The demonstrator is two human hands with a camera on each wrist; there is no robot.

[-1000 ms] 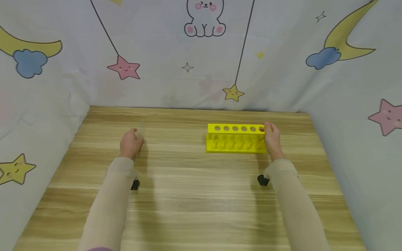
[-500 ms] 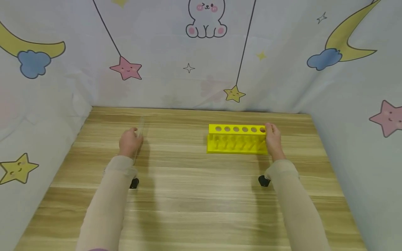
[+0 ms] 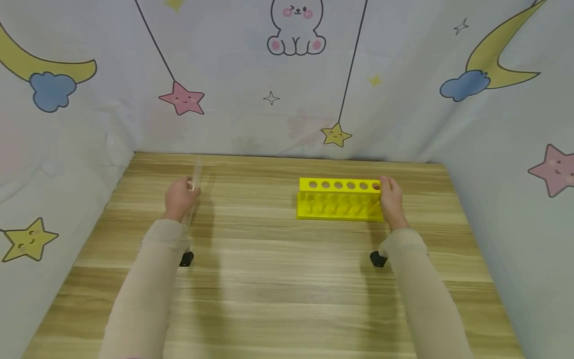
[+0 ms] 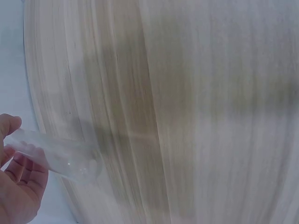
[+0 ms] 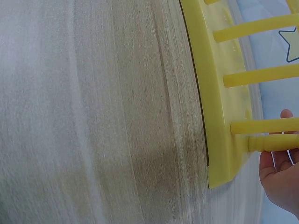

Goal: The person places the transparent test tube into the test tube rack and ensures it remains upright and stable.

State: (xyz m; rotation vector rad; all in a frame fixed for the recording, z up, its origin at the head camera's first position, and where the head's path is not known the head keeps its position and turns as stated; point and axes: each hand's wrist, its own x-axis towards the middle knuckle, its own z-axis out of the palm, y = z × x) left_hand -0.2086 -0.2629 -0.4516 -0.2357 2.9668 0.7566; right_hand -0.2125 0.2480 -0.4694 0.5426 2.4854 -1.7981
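Note:
My left hand (image 3: 179, 197) holds a clear test tube (image 3: 197, 172) at the left of the table, its far end pointing toward the back wall. In the left wrist view, the thumb and fingers (image 4: 32, 175) pinch one end of the tube (image 4: 70, 158), and its rounded end reaches out over the wood. On the right, a yellow test tube rack (image 3: 345, 188) stands upright on the table with a row of round holes along its top. My right hand (image 3: 391, 199) grips the rack's right end; the right wrist view has its fingers around an end post (image 5: 273, 143).
The wood-grain table (image 3: 278, 279) runs back to a white cloth wall (image 3: 233, 119) printed with stars, moons and a bear. Similar cloth closes off both sides. A black wrist-camera piece (image 3: 378, 259) shows beneath the right cuff, another (image 3: 186, 259) beneath the left.
My left hand has shifted a little left and back, and more of the tube now shows beyond the fingers. The right hand stays on the rack, which has not moved on the table.

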